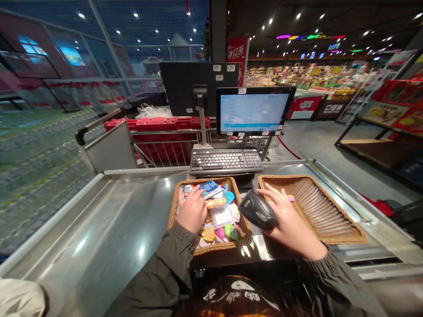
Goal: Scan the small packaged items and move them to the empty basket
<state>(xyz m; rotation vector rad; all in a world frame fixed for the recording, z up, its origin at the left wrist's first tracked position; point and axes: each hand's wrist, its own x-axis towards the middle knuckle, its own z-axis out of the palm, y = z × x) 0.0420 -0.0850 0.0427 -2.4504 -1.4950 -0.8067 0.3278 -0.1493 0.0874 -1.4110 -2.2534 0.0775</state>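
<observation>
My right hand is closed around a black handheld barcode scanner, whose head points left over the gap between two wicker baskets. My left hand reaches over the left wicker basket, palm down, with its fingers apart among the goods at the back left. Small packaged goods fill this basket: a blue packet, a yellow-orange tube, a clear pack with a white label and a green item. A small pink item lies in the right wicker basket, near my right hand.
Behind the baskets stand a keyboard, a lit monitor and a second, dark-backed screen. The metal counter extends left. Beyond it are a shopping cart and stacked bottles; shelves stand at right.
</observation>
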